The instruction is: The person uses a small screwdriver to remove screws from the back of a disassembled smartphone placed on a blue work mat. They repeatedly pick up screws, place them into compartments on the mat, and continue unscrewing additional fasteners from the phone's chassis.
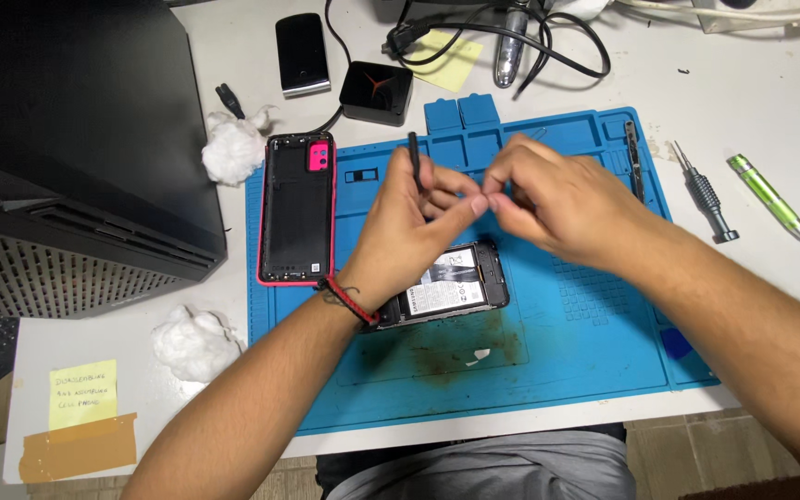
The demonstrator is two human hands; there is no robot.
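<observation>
Left hand (414, 227): raised at mid-frame over the blue mat (585, 343), fingers curled around a thin black pry tool (414, 159) that points up; its fingertips meet those of the other hand.
Right hand (548, 199): fingers pinched narrow against the left fingertips, as if gripping something tiny; what it is I cannot tell.
Opened phone (456, 282): lies on the mat just below the hands, battery showing, partly hidden by the left wrist.
Back cover (296, 208): black inside with a pink rim, flat on the mat's left edge, apart from the phone.
Step in hand: seemingly handling a small part or the tool's tip above the phone.
Next move: likely calls for a steady lowering to the phone.
Nearby: two screwdrivers (707, 199) on the desk (752, 93) at right, cotton wads (233, 148) at left.
</observation>
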